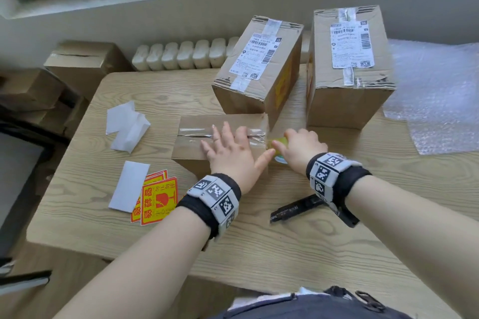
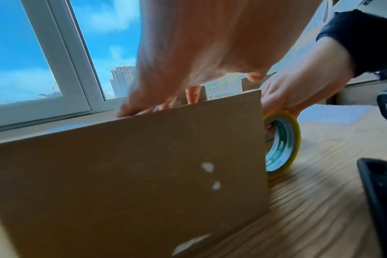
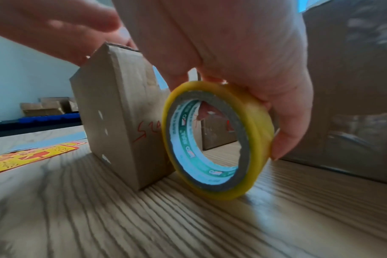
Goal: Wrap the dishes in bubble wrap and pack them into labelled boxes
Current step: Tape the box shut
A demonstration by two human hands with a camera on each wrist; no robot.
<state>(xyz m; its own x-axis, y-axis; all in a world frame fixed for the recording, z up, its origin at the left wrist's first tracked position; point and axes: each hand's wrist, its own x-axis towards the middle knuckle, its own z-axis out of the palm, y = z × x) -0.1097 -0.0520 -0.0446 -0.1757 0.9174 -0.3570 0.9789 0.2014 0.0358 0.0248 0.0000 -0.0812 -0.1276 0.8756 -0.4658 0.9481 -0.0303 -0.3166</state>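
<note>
A small brown cardboard box lies in the middle of the wooden table, with clear tape along its top seam. My left hand lies flat on the box's top with straight, spread fingers, as the left wrist view also shows on the box. My right hand grips a yellowish roll of clear tape at the box's right end, upright and low by the table; the roll stands against the box side.
Two taped, labelled boxes stand behind. Bubble wrap lies at the right. Yellow-red fragile stickers and white backing papers lie left. A black utility knife lies near my right wrist.
</note>
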